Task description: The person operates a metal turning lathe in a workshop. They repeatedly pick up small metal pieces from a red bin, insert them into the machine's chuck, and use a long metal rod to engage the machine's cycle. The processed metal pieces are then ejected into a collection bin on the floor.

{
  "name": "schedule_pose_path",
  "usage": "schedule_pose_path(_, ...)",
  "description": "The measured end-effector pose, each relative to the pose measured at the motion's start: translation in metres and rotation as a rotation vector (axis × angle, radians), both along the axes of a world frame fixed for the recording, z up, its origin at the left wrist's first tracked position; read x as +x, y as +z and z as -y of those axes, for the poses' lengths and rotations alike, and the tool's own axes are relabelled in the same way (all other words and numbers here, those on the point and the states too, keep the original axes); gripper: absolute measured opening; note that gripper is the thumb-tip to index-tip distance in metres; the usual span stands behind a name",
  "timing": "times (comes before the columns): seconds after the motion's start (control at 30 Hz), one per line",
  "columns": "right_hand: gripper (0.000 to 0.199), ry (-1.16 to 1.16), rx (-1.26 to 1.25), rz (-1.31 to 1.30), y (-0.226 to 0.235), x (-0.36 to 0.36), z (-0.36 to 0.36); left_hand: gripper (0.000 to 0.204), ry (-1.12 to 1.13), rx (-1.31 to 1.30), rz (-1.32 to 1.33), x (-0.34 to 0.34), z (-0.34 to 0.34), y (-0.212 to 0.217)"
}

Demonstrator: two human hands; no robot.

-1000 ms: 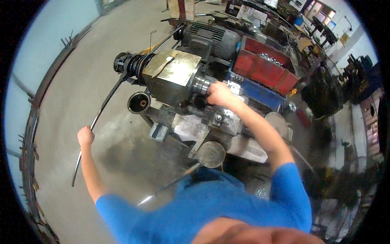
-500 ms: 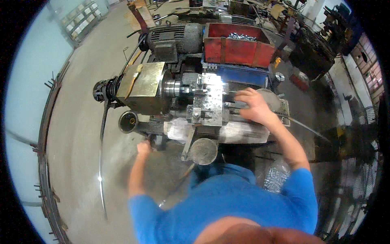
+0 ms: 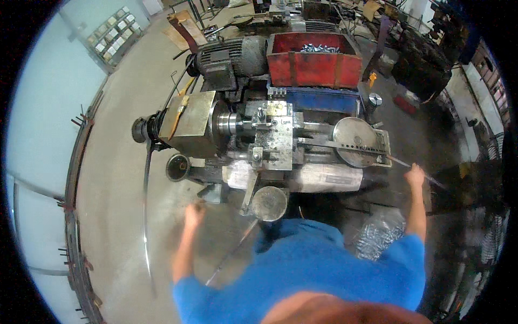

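Observation:
My right hand (image 3: 415, 175) is closed around a long metal lever rod (image 3: 398, 160), out to the right of a small lathe-like machine. The rod joins a flat bar with a row of holes, lying across a round metal disc (image 3: 353, 141). Low on the left, my left hand (image 3: 195, 212) is closed, just in front of a small metal block (image 3: 211, 193); anything inside its fingers is too small to make out. Between my arms the machine's metal tool slide (image 3: 275, 141) stands beside the shiny spindle chuck (image 3: 229, 123). A round plate (image 3: 269, 203) sits near my waist.
Behind the slide, a red bin (image 3: 313, 69) of small metal parts rests on a blue bin (image 3: 318, 101). A motor (image 3: 229, 56) stands at the back. A brush (image 3: 179, 116) lies on the gearbox cover. A clear bag of metal parts (image 3: 380, 235) is beside my right arm.
My right hand has gone from beside the tool slide out to the right, onto the lever rod. The left hand has drawn slightly back toward me.

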State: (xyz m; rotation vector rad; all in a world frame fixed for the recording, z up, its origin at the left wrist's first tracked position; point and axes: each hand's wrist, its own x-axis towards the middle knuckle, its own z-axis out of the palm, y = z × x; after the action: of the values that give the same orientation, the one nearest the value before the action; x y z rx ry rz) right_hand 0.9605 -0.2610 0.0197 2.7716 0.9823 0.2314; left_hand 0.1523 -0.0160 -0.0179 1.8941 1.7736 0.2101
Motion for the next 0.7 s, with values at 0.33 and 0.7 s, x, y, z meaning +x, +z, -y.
schedule_pose_path(0.33,0.036,-0.033,0.189,-0.198,-0.019,-0.159,0.086,0.04,-0.399,-0.364,-0.057,0.098,0.124,0.097)
schedule_pose_path(0.7,0.033,-0.168,0.353,-0.402,0.006,-0.26,0.073,0.028,-0.32,-0.396,0.079,0.104,0.121,0.079)
